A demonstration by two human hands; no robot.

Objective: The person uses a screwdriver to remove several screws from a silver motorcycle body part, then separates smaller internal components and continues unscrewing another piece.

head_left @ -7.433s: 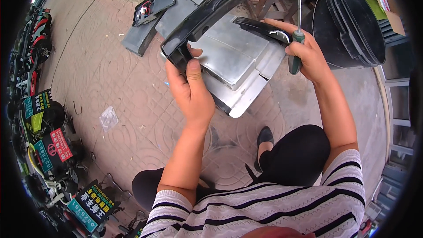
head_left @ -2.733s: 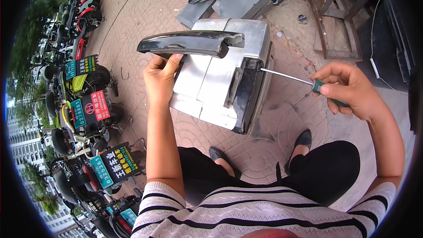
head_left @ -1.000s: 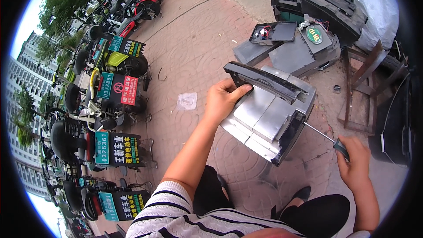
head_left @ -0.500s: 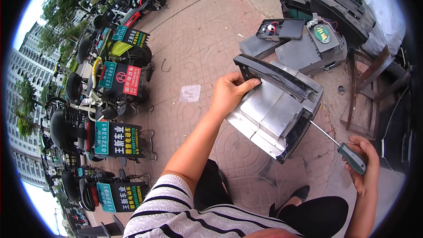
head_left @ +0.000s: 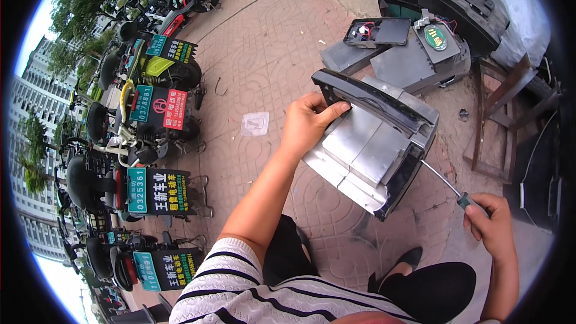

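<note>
Left hand (head_left: 307,125) pinching black trim (head_left: 373,101) right of centre, right hand (head_left: 495,225) closed round screwdriver (head_left: 464,200) lower right, tip at case's (head_left: 367,149) right edge.

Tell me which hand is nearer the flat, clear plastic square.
Left. The left hand is just right of the plastic square; the right hand is farther right and lower.

Patterned paving (head_left: 270,54) | clear plastic piece (head_left: 255,123) | grey casings (head_left: 399,67) | parked scooters (head_left: 159,67)
</note>
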